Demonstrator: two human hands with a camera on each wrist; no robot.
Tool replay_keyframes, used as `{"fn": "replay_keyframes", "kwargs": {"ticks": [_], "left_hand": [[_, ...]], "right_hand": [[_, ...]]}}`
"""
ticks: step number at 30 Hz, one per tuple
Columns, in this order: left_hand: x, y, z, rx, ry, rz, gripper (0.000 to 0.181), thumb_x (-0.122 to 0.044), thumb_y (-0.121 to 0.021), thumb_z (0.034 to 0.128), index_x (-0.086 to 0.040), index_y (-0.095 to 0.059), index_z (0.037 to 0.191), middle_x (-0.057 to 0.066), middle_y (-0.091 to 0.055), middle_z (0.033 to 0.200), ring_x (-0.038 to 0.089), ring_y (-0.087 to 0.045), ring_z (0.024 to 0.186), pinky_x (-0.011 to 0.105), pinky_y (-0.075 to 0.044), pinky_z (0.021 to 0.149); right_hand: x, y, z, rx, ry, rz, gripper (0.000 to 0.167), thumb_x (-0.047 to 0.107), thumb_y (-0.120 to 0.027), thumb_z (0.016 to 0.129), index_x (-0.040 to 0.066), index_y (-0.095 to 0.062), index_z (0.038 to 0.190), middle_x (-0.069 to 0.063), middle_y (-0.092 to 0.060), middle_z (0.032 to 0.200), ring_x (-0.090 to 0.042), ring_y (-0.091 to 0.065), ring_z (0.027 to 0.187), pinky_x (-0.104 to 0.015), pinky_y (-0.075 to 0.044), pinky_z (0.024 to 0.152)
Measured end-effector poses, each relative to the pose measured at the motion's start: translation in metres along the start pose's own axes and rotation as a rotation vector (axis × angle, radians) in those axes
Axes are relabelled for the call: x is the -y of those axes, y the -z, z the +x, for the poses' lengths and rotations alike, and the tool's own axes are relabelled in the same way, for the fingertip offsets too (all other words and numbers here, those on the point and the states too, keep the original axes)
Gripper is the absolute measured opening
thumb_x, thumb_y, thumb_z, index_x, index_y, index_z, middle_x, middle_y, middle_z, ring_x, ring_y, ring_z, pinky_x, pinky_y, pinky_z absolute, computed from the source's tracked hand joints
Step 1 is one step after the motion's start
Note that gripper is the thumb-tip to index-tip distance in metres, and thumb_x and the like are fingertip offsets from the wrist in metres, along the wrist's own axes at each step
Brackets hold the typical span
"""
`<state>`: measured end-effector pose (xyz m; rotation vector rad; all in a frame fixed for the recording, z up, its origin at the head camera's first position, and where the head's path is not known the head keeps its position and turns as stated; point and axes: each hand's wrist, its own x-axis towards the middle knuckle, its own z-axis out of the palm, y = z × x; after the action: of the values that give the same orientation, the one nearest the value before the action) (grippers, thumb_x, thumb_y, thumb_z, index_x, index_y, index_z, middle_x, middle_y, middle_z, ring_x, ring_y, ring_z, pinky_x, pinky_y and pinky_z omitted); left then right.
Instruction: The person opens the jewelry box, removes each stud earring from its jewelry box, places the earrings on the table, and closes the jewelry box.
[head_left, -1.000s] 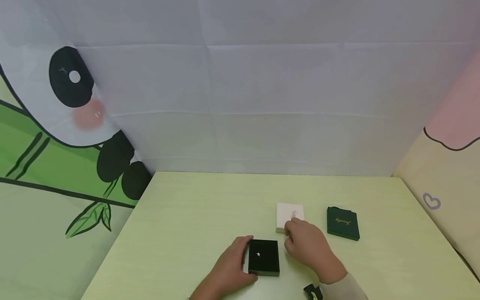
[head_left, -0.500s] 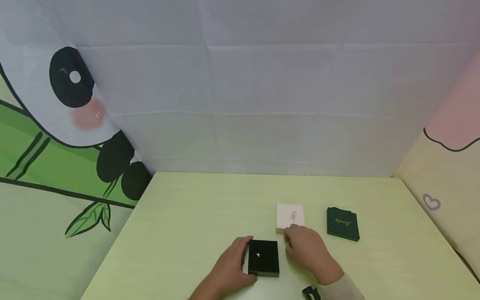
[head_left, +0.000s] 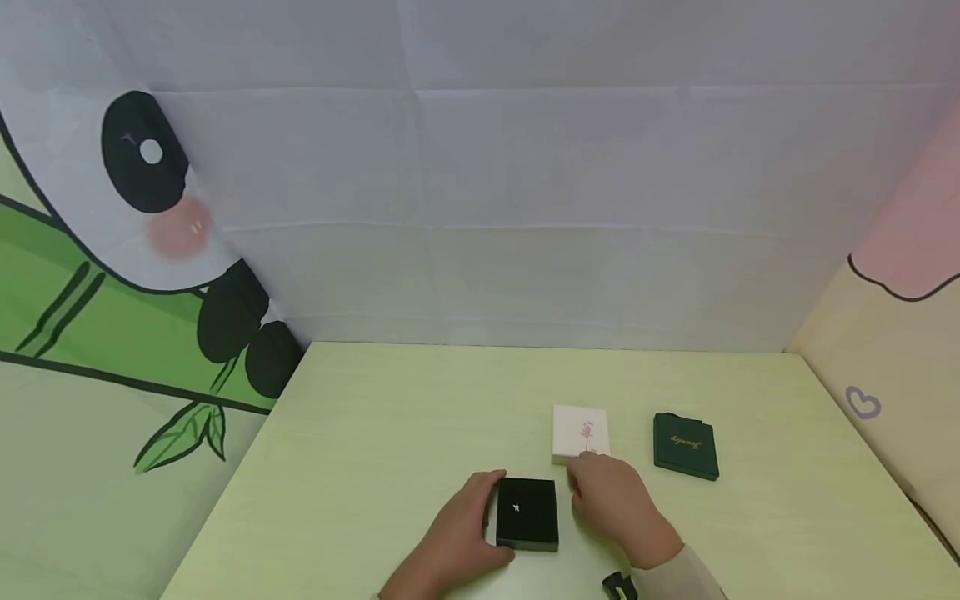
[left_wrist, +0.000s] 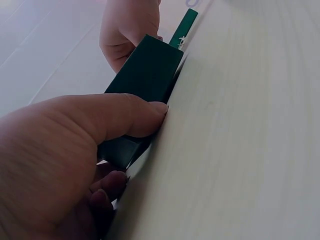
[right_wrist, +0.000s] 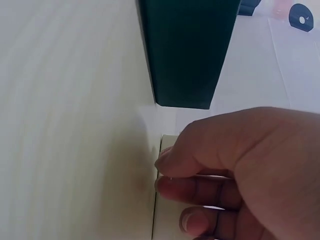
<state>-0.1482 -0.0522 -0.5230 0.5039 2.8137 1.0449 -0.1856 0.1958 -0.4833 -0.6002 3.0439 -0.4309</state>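
Note:
My left hand (head_left: 461,533) grips a dark green box (head_left: 527,515) by its left side, thumb along the near edge. On the box's black top sits a small silver star (head_left: 517,507). To the right of it, my right hand (head_left: 617,508) hovers by the front edge of a white box (head_left: 579,432) with a pink flower print. Its thumb and forefinger (right_wrist: 180,159) come together at the tips, with a tiny pale piece (right_wrist: 171,178) just showing between them; its kind is too small to tell. Whether these fingers touch the white box cannot be told.
A flat green box part (head_left: 686,447) with gold lettering lies at the right on the pale table (head_left: 420,417). A black strap piece (head_left: 620,586) shows at my right wrist. A white cloth wall (head_left: 525,208) stands behind the table, and printed panels flank it.
My right hand has drawn slightly back towards me, uncovering more of the flower print on the white box. The left hand and the dark green box stay in place.

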Motion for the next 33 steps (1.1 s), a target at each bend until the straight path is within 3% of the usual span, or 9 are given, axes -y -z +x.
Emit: {"fn": "replay_keyframes", "kwargs": {"ticks": [33], "left_hand": [[0.008,0.012,-0.024,0.026,-0.063,-0.004,0.099,-0.024,-0.09,0.0648,-0.013,-0.044,0.151,-0.006,-0.053,0.139,0.013,-0.055,0.116,0.04,-0.048,0.1]], "right_hand": [[0.03,-0.011,-0.024,-0.014,-0.05,0.007,0.029,0.003,-0.07,0.085,0.018,-0.05,0.071,0.006,-0.043,0.069,-0.014,-0.039,0.061,-0.034,-0.036,0.056]]}}
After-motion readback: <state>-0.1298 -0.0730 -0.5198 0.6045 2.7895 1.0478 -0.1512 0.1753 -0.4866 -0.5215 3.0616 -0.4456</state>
